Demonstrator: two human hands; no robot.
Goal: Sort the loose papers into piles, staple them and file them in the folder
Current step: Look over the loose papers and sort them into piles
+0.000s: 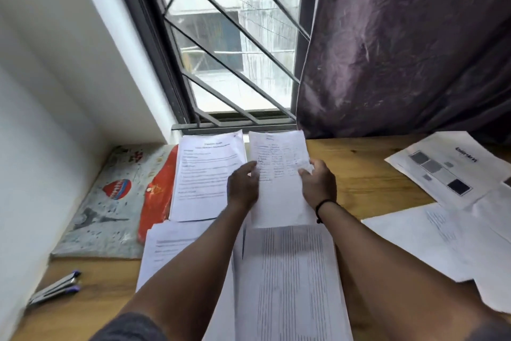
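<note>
I hold a small stack of white sheets with handwriting (279, 174) above the wooden desk, near the window. My left hand (242, 184) grips its left edge and my right hand (318, 183) grips its right edge. A pile of printed pages (207, 172) lies on the desk just left of it. Under my forearms lie a page with faint columns (287, 279) and another printed page (163, 249). A decorated folder with a red part (110, 202) lies flat at the far left by the wall.
Loose sheets (448, 163) with grey squares and more white papers (431, 241) spread over the right side of the desk (365, 174). Two blue-capped pens (55, 286) lie at the front left. A barred window and a dark curtain (401, 50) stand behind the desk.
</note>
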